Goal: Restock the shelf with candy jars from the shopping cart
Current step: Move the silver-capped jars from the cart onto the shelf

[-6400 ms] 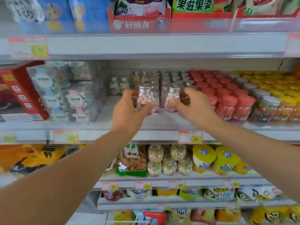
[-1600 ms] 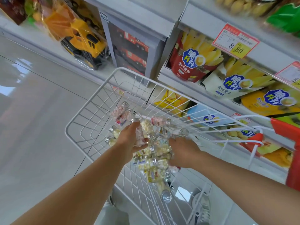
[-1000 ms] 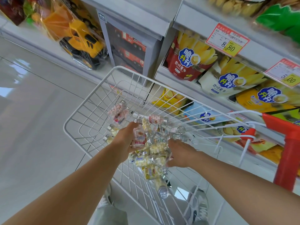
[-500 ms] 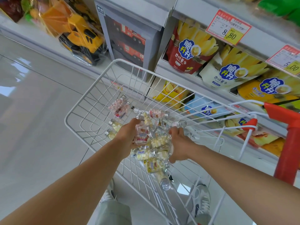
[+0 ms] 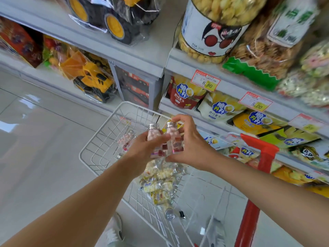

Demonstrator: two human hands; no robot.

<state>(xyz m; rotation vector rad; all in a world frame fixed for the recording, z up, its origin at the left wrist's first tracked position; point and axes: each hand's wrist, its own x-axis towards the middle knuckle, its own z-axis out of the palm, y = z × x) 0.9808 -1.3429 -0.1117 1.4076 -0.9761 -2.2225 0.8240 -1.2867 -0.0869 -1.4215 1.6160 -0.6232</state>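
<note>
candy jar (image 5: 152, 135) gripped in left hand (image 5: 142, 151), second jar (image 5: 175, 140) in right hand (image 5: 193, 146)

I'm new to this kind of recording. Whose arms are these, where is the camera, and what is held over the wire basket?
No machine here: a person works bare-handed. The one camera sits on their head, looking forward and down, so both arms reach in from below. The left hand holds the first jar, silver-capped, full of pink candy; the right hand has the second jar, much alike, in its grip. Both are roughly upright above the white wire shopping cart, where a pile of more candy jars lies. Beside it stand shelves with snack bags and a yellow toy truck.
</note>
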